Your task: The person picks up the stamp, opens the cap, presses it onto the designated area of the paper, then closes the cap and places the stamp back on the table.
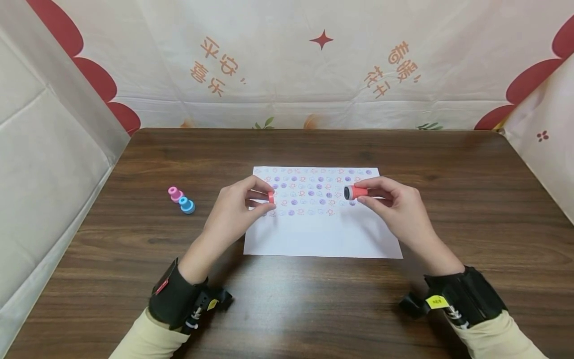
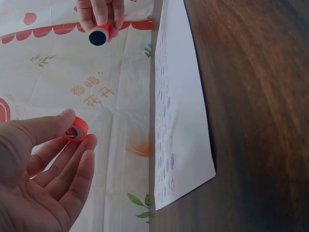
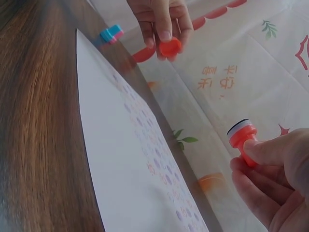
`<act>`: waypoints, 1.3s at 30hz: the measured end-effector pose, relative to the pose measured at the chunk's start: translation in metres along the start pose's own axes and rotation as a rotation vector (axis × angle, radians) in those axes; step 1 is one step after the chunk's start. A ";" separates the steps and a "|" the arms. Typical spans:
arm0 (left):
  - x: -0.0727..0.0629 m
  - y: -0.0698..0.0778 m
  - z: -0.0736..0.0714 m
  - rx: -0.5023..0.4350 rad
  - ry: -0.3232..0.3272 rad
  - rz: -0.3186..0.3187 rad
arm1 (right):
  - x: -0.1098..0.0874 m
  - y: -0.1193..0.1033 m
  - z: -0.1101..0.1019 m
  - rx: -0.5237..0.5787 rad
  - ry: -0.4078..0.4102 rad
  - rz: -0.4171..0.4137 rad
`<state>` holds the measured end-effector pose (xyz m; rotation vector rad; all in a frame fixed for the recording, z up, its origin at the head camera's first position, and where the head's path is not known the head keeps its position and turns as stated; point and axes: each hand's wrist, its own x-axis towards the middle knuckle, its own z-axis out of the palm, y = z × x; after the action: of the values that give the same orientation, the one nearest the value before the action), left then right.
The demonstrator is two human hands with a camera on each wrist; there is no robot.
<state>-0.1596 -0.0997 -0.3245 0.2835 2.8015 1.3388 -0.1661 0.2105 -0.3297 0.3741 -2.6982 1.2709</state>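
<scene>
Between thumb and fingertips my left hand (image 1: 237, 205) pinches a small round red cap (image 2: 76, 129), its hollow side showing in the left wrist view. My right hand (image 1: 396, 205) pinches a red stamp (image 3: 245, 140) by its narrow handle; the dark stamping face points left, towards the cap. Cap and stamp are apart, both held above a white sheet of paper (image 1: 314, 242). Rows of small purple, red and pale blue stamped prints (image 1: 311, 193) cover the sheet's far half; its near part is plain white.
Left of the paper, a pink stamp (image 1: 175, 194) and a blue stamp (image 1: 186, 205) stand side by side on the brown wooden table (image 1: 134, 259). A pale patterned cloth (image 1: 287, 65) hangs behind the table's far edge.
</scene>
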 end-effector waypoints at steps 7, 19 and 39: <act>0.000 0.000 0.000 -0.004 0.002 0.002 | 0.000 0.004 -0.001 -0.040 -0.002 -0.007; 0.000 -0.001 0.001 -0.007 0.004 0.003 | 0.002 0.010 0.003 -0.111 -0.006 -0.046; -0.001 -0.001 0.002 -0.029 -0.002 0.007 | 0.006 0.009 0.012 -0.185 -0.107 -0.014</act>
<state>-0.1588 -0.0986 -0.3269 0.2936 2.7793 1.3792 -0.1750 0.2059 -0.3425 0.4484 -2.8669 1.0138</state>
